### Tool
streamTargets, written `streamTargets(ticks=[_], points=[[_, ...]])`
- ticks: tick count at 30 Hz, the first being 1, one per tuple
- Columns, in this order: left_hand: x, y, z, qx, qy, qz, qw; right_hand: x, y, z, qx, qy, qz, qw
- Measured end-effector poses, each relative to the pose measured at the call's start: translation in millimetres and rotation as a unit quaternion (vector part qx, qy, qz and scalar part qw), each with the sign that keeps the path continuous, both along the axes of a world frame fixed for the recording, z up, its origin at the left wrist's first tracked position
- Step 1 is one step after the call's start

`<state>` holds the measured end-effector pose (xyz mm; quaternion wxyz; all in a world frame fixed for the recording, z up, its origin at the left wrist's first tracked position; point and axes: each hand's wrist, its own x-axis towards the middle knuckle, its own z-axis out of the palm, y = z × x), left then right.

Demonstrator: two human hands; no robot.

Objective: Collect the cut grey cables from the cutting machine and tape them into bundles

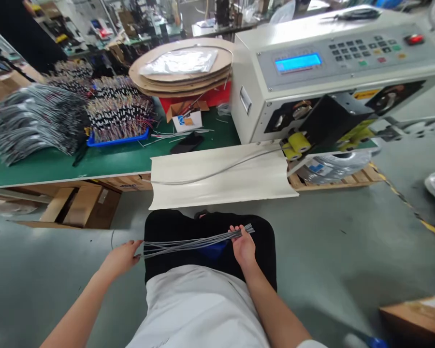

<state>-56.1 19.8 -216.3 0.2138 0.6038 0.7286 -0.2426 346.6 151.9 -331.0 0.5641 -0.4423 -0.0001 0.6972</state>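
Note:
A bundle of grey cables point(192, 243) lies across my lap, over the black trousers. My right hand point(243, 245) is closed round its right end, where the cut tips stick out past the fingers. At the left end the cables fan apart slightly, and my left hand point(125, 256) pinches them there between thumb and fingers. In front of my knees a cream metal chute point(221, 186) carries a single grey cable point(217, 170). That cable leads up to the yellow rollers point(295, 146) of a wire-cutting machine point(253, 82) with a lit blue display.
On the green bench point(112, 162) sit a heap of grey cables point(39, 121), a blue tray point(118, 138) of wire ends, stacked cardboard discs point(137, 72) and a black phone point(188, 143). Cardboard boxes point(90, 205) stand below. A cable coil point(326, 169) rests on a pallet under the machine.

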Motion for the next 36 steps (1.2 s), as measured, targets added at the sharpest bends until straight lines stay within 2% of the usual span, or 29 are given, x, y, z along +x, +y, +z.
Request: streamTargets(ticks=[2,3,4,5,7,9,10,11,12,13,14,15,17,19,21,23,25,28,30,33,36], points=[[5,4,-1.5,-0.011,-0.01,0.006,1.0,0,1,-0.2,0.01,0.0,0.006,1.0],[11,7,2.7,-0.018,-0.011,0.008,1.0,0,1,-0.2,0.015,-0.001,0.009,1.0],[19,10,12.0,-0.022,-0.016,0.005,1.0,0,1,-0.2,0.016,-0.003,0.013,1.0],[29,15,27.1,-0.024,-0.036,-0.005,0.999,0,1,-0.4,0.01,-0.008,0.014,1.0],[53,32,74.0,-0.022,-0.128,-0.058,0.99,0,1,-0.9,-0.006,-0.016,0.015,1.0],[77,63,132.9,-0.028,-0.299,-0.16,0.94,0,2,-1.2,-0.013,-0.017,0.015,1.0],[87,86,160.9,-0.001,-0.344,-0.2,0.917,-1,3,-1.2,-0.009,-0.013,0.016,1.0],[96,114,184.5,0.054,-0.351,-0.227,0.907,-1,3,-0.9,0.0,-0.007,0.02,1.0],[102,147,202.1,0.133,-0.323,-0.237,0.907,-2,3,-0.6,0.01,0.0,0.025,1.0],[105,183,213.0,0.209,-0.268,-0.23,0.912,-2,3,-0.2,0.017,0.004,0.029,0.999],[105,220,217.5,0.258,-0.214,-0.219,0.916,-3,3,0.2,0.022,0.006,0.031,0.999],[103,256,216.8,0.266,-0.162,-0.2,0.929,-2,3,0.5,0.025,0.008,0.033,0.999],[95,318,206.1,0.233,-0.085,-0.149,0.957,-1,1,1.0,0.03,0.014,0.03,0.999],[87,359,193.3,0.2,-0.063,-0.133,0.969,1,-1,1.5,0.036,0.022,0.024,0.999],[84,377,185.8,0.184,-0.055,-0.132,0.972,3,-3,2.0,0.044,0.031,0.021,0.998],[88,376,183.8,0.193,-0.044,-0.133,0.971,4,-3,2.5,0.051,0.038,0.021,0.998],[101,356,182.5,0.251,-0.046,-0.139,0.957,3,-3,2.7,0.056,0.042,0.022,0.997],[132,300,170.8,0.396,-0.104,-0.178,0.895,0,-1,3.5,0.058,0.038,0.026,0.997],[153,256,154.5,0.432,-0.13,-0.213,0.867,-2,0,4.5,0.061,0.031,0.032,0.997],[167,204,126.9,0.431,-0.132,-0.21,0.868,-1,-1,6.2,0.061,0.035,0.045,0.997],[160,174,107.9,0.421,-0.148,-0.2,0.872,2,-2,6.9,0.053,0.055,0.061,0.995]])
